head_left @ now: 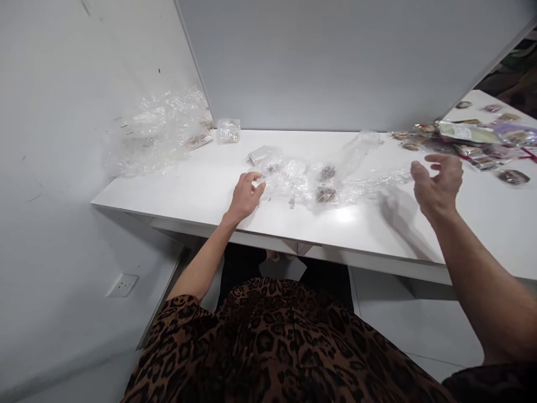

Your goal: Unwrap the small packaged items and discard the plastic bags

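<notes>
My left hand rests low over the white table, at the left edge of a spread of crumpled clear plastic bags. Its fingers are curled loosely, with a small gap between thumb and forefinger by the plastic. Two small packets with brown contents, one behind the other, lie among the bags. My right hand is raised above the table, fingers apart and nothing seen in them. It is between the bags' right end and a heap of small wrapped packets.
A big heap of clear plastic wrappers lies at the table's left end against the wall. Beside it is a small clear packet. A grey panel stands along the back edge. More dark round packets lie at the right.
</notes>
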{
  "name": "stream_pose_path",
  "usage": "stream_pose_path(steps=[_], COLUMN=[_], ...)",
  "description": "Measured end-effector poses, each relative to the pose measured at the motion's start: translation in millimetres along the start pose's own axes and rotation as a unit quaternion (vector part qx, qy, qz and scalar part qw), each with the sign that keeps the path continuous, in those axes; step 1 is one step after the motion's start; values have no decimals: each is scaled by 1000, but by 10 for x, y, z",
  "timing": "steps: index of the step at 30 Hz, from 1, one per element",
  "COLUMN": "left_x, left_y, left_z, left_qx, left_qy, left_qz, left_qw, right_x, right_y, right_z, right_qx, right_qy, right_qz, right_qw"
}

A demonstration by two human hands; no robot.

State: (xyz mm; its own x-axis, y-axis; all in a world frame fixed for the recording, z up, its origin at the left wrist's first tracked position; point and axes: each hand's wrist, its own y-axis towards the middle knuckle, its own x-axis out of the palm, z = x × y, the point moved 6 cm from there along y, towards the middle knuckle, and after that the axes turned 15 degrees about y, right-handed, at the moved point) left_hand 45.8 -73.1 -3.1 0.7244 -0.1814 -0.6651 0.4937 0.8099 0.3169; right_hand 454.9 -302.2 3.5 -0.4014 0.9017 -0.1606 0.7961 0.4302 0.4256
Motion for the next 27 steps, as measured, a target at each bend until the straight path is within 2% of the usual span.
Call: stream_pose_path(steps=[1, 3, 6, 8, 11, 13, 15, 18, 21, 24, 26, 27], left_x=[-30, 24, 287, 487, 761, 894, 958, 925, 788, 625, 547, 525], left_y=[-19, -18, 102, 214, 313, 273, 138, -192, -577, -893, -1007, -1034], left_z=[132, 401, 720, 862, 978, 996, 981, 915, 808, 697, 645, 631], left_qx=[37, 102, 159, 190, 242, 274, 303, 352, 409, 448, 450, 445], left_qy=[18, 37, 26, 24, 95, 165, 215, 262, 277, 260, 244, 232], left_qz=[43, 66, 9, -33, -104, -164, -214, -228, -183, -146, -137, -138], left_qw=[998, 992, 987, 981, 960, 933, 903, 869, 850, 843, 848, 854], right_x=[105, 374, 798, 962, 987, 907, 793, 590, 386, 265, 265, 296], right_y=[-50, -169, -423, -646, -979, -1120, -1153, -1022, -829, -724, -663, -633], right_z=[-112, -232, -235, -254, -378, -460, -486, -389, -186, -61, -119, -175], right_qx=[-61, -125, -152, -190, -278, -313, -310, -250, -128, 34, 107, 121], right_qy=[-27, -69, -116, -137, -162, -174, -171, -146, -120, -59, 28, 62], right_qz=[-46, -157, -354, -450, -518, -528, -524, -503, -498, -512, -467, -427], right_qw=[997, 977, 915, 862, 793, 770, 775, 814, 849, 857, 877, 894])
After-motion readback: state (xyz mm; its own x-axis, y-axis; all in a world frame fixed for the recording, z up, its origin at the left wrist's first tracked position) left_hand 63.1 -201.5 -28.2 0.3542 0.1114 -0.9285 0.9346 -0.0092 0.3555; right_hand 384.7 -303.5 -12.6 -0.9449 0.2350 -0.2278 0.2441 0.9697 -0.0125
